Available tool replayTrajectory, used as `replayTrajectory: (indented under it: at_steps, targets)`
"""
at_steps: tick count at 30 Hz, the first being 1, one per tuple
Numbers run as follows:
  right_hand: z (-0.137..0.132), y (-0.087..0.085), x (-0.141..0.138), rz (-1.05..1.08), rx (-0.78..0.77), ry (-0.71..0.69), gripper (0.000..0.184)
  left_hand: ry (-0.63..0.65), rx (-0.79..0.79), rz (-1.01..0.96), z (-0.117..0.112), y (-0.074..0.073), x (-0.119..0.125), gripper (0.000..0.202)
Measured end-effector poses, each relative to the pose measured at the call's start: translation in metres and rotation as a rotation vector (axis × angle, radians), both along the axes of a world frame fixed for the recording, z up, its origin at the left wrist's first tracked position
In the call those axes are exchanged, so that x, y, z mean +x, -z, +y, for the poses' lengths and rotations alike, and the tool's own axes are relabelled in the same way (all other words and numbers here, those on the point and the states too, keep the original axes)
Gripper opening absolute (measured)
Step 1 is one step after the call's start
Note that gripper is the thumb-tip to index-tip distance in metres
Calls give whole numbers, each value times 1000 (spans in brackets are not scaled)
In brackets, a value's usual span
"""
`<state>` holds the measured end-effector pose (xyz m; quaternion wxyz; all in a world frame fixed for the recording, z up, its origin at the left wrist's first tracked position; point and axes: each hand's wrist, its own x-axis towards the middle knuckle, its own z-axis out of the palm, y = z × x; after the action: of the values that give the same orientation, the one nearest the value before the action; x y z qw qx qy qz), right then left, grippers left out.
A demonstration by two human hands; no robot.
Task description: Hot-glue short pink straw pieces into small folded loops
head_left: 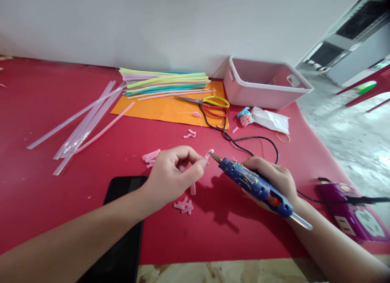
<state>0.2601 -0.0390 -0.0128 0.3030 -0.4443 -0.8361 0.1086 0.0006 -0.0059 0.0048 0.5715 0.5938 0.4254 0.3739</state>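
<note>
A: Where is the pink piece [209,153], and how is it held?
B: It stands above the red table [170,242], at the fingertips of the left hand [178,169]. Thumb and forefinger pinch its lower end, probably so that the upper end is exposed and skin stays away from the hot tip.
A: And the glue gun [256,185]?
B: The right hand [272,179] wraps its fingers around it, nozzle aimed left at the piece. Whether the two touch, or a finger presses the trigger, cannot be told; the body hides that. A clear glue stick [301,222] juts from the rear.
A: Why do the cut pieces [183,205] lie there?
B: Presumably for short reaches: they rest below the left hand, near the work.
A: What bounds the movement?
B: The black phone [131,242] lies under the left forearm, reaching the near edge. The purple block [347,210] sits by the right edge, close to the right forearm. Beyond the hands, the black cord [240,139] loops beside the scissors [202,101]. Bare red surface shows between the cut pieces and the purple block, beneath the gun.
</note>
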Motion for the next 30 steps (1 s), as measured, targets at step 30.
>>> replayTrajectory:
  at_steps: [30]
  targets:
    - [-1,-2,3,63,-80,-70,19,-60,194,112,-1,2,-1,16]
